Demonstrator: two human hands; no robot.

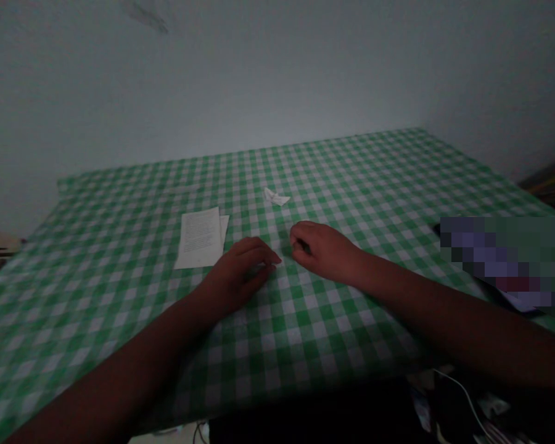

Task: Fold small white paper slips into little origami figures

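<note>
Desk cloth [379, 185] green-check; I see L hand [240, 274] resting on it, curled narrow, nothing held, just right of printed sheets [198, 237]. R hand [322, 250] curled too, on cloth, dark bit at fingers, can't tell what. Folded paper scrap [275, 197] lies ahead of both, untouched.

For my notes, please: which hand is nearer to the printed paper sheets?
The left hand: it lies just right of the printed paper sheets, near their edge. The right hand lies farther right, past the left hand.
</note>
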